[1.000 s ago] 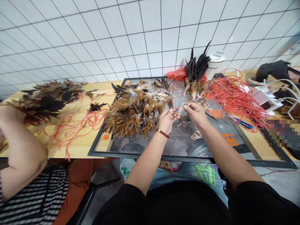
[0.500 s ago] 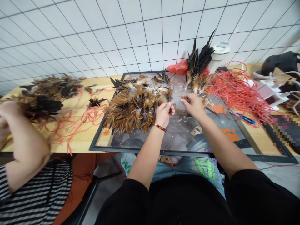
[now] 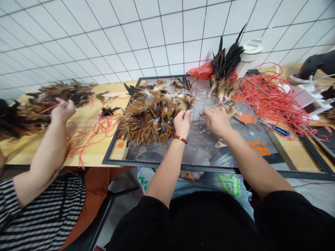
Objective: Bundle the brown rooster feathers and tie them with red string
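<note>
My left hand (image 3: 182,122), with a bead bracelet (image 3: 180,139) at its wrist, is closed in a pinch at the right edge of a broad pile of brown feathers (image 3: 150,116). What it pinches is too small to make out. Just to the right, my right hand (image 3: 216,120) is low over the glass panel (image 3: 193,150) with its fingers bent together. Its fingertips are by small feather scraps, and anything between them is hidden. Behind it, a bundle of long black feathers (image 3: 226,61) leans against a red plastic bag (image 3: 201,71).
Tangled red plastic string (image 3: 274,101) lies at right, beside a blue-handled cutter (image 3: 278,129). A white container (image 3: 252,52) stands near the tiled wall. At left, a co-worker's hand (image 3: 62,109) pulls red string by more feathers (image 3: 62,92). Loose red string (image 3: 91,136) lies between us.
My right hand has come down closer to the glass, its fingers more bent. My left hand stays pinched in nearly the same place. The co-worker's arm has swung right, drawing out string.
</note>
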{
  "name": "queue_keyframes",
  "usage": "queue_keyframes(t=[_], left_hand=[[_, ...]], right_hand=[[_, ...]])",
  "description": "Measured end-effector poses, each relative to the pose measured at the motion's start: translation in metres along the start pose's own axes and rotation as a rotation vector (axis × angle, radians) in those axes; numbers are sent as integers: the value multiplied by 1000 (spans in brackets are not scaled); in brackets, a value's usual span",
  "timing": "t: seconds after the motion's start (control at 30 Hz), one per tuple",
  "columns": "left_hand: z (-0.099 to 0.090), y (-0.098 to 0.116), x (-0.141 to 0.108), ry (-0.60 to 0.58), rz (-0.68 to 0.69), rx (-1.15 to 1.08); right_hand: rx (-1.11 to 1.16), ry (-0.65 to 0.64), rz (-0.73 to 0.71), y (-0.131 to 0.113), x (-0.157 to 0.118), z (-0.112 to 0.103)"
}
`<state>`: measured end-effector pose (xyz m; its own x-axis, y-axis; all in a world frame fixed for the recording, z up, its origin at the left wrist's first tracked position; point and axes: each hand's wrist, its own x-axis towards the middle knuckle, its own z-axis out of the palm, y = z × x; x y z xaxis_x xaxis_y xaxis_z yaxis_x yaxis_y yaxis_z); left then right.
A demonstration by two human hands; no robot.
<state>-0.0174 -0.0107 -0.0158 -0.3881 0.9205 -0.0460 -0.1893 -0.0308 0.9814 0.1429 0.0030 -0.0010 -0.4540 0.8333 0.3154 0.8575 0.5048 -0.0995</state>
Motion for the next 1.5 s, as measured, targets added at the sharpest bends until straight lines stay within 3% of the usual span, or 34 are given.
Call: queue_keyframes(t=[0.13, 0.27, 0.47, 0.53, 0.63, 0.7, 0.77, 0.97, 1.27, 1.5], left_hand=[[-4, -12, 0, -106, 187, 340], [-8, -13, -1, -176, 283, 508], [-10, -7, -2, -306, 247, 572], [-12, -2, -1, -256, 201, 520], [-13, 8, 2, -19, 103, 251], [-12, 16, 3, 114, 43, 59], [-12, 21, 3, 155, 30, -59], [-8, 20, 0, 67, 19, -129], [-3, 12, -3, -58, -70, -20], [-1, 15, -11, -170, -145, 92]], right_hand=[[-39, 62, -123, 0, -2, 0], [-64, 93, -144, -5, 1, 0], [5, 114, -68, -6, 3, 1], [42, 125, 32, -3, 3, 4], [98, 114, 176, 0, 2, 9], [144, 71, 162, -1, 3, 13], [199, 24, 73, -5, 5, 16], [157, -101, -117, -23, 13, 18], [-75, 100, -228, -9, 12, -13], [-150, 64, -221, -13, 16, -21]])
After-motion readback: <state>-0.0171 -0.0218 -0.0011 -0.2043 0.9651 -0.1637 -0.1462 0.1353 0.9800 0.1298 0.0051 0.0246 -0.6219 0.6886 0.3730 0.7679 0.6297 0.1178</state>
